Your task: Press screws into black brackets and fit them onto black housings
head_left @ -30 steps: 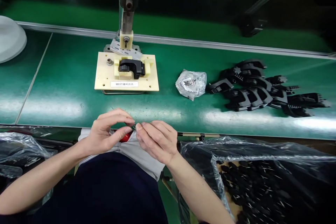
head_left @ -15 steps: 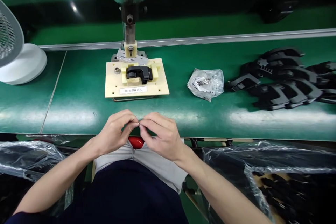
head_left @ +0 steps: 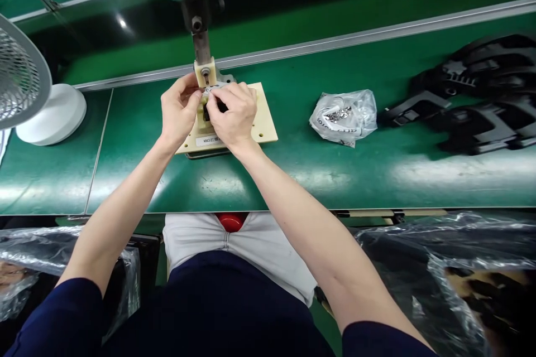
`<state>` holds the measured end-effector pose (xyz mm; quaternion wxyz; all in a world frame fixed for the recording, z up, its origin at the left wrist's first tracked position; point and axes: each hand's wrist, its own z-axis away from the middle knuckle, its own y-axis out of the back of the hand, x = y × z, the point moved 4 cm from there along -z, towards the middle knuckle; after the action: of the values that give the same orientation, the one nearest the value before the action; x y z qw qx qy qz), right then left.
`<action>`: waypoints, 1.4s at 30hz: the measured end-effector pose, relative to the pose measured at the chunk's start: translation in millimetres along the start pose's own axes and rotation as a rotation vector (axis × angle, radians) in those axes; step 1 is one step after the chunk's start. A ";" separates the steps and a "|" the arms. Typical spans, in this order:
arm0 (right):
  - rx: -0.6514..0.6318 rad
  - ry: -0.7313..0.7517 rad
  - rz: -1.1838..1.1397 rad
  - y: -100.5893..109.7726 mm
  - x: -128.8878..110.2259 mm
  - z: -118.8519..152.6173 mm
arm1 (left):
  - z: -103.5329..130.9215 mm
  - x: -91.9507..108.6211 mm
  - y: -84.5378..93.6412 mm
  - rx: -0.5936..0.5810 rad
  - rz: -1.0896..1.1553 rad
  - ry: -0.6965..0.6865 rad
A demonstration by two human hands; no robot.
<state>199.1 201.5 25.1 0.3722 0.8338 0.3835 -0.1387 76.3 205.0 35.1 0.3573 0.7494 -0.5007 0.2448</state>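
Note:
My left hand (head_left: 180,114) and my right hand (head_left: 234,117) meet over the cream fixture plate (head_left: 267,117), thumbs and fingers pinched close together. Whatever tiny piece they hold is too small to make out. Just above the fingertips hangs the cream block (head_left: 205,72) at the lower end of the press. Between and beneath the hands, a black plastic part (head_left: 206,113) sits in the fixture, mostly covered by my fingers. A white label (head_left: 207,140) with printed characters is on the plate's front.
Right of the fixture lies a clear plastic bag (head_left: 343,117) of small metal pieces. Farther right are several black and grey plastic parts (head_left: 481,122). A white fan (head_left: 50,114) stands at the left. Plastic-lined containers (head_left: 444,256) flank my lap below the green bench (head_left: 293,178).
Both hands have moved from the bench's front edge forward and up to the fixture, under the press. They stay pinched and now cover much of the black part. The view has shifted and tilted.

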 end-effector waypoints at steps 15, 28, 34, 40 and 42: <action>0.002 -0.077 0.044 1.8 -9.5 -4.5 | -1.7 3.3 -1.9 0.031 -0.168 0.000; 0.015 -0.034 -0.052 4.6 20.0 -7.6 | -11.0 10.9 10.3 -0.074 -0.307 -0.004; 0.003 -0.106 -0.066 6.2 14.5 -11.7 | -13.9 10.4 10.3 -0.077 -0.333 -0.013; -0.037 -0.105 -0.026 40.8 17.4 -8.5 | -17.1 11.4 6.4 -0.084 -0.371 0.082; -0.027 -0.082 -0.035 75.8 20.5 -19.8 | -16.6 21.7 6.3 -0.110 -0.396 0.157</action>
<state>268.0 194.4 67.1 0.3965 0.8155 0.3841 -0.1741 78.5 204.0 63.0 0.4766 0.7911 -0.3273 0.1998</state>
